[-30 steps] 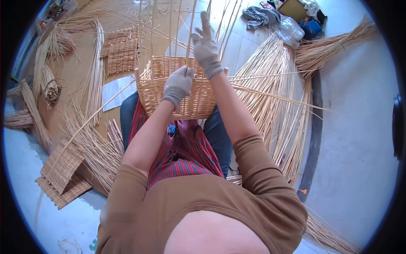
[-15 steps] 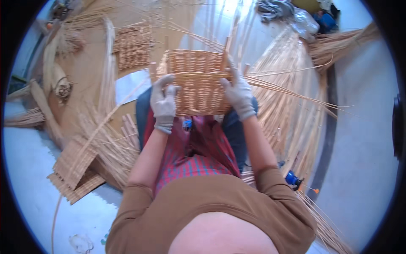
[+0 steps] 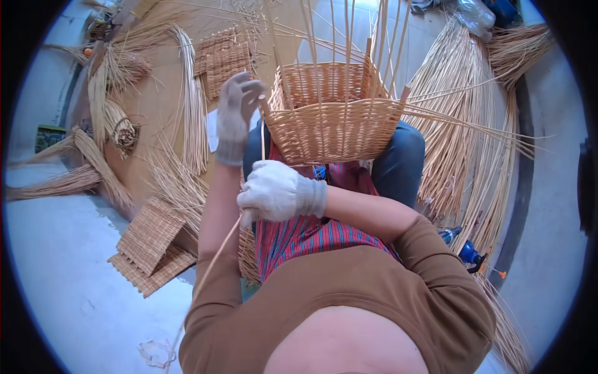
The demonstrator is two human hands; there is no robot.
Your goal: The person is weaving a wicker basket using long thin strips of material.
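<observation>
A partly woven wicker basket [image 3: 336, 134] rests on my knees, with tall upright stakes rising from its sides and thicker posts at its corners. My right hand [image 3: 271, 190], in a pale work glove, crosses in front of me and is closed around a long thin willow rod [image 3: 218, 252]. That rod runs from the basket's left corner down past my left forearm. My left hand [image 3: 237, 118], gloved too and slightly blurred, is raised just left of the same corner. Its fingers are apart and bent, with nothing seen between them.
Loose rods [image 3: 448, 112] fan out on the right, and weaver ends jut from the basket over them. Woven panels [image 3: 152, 240] lie at the lower left; another panel [image 3: 227, 59] lies beyond the basket. Tied bundles [image 3: 121, 131] sit far left. A blue tool [image 3: 470, 254] is by my right elbow.
Both hands have left the basket's sides. My right hand has crossed leftward and taken hold of a rod; my left has lifted. The basket now sits tilted, showing more of its inside.
</observation>
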